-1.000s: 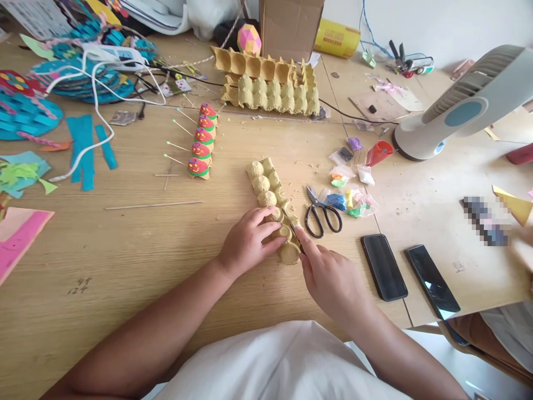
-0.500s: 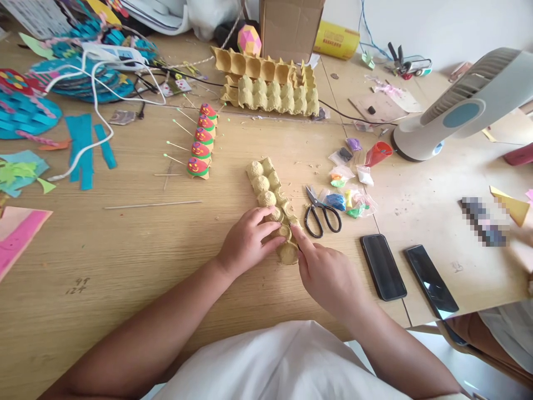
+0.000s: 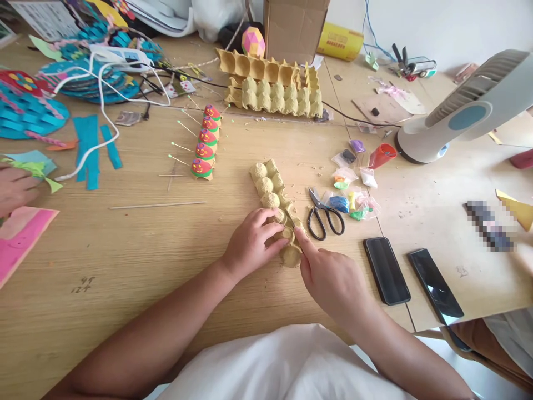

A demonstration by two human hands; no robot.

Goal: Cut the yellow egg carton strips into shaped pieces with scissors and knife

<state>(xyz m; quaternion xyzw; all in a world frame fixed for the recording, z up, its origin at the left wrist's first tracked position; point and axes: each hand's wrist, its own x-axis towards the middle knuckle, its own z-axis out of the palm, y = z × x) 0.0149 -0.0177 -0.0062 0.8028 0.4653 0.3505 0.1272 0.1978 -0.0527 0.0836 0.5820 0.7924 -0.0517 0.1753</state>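
Observation:
A yellowish pulp egg carton strip (image 3: 270,184) lies at a slant on the table in front of me, two rows of cups wide. My left hand (image 3: 255,238) grips its near left side, fingertips pressed on the bumps. My right hand (image 3: 328,272) is closed at the right side of the strip, with the index finger stretched along its middle. A thin dark edge shows beneath that finger; what it belongs to is hidden in the palm. Black-handled scissors (image 3: 323,215) lie just right of the strip, blades pointing away from me.
A painted caterpillar of carton cups (image 3: 204,150) stands at back left. Larger egg cartons (image 3: 281,99) lie behind. Clay packets (image 3: 339,203), two phones (image 3: 387,272) and a fan (image 3: 425,136) are to the right. Another person's hand (image 3: 16,189) rests at the left edge.
Another person's hand has come into view at the left edge. The whole scene has shifted slightly right as my head turned. My hands keep nearly the same place on the carton.

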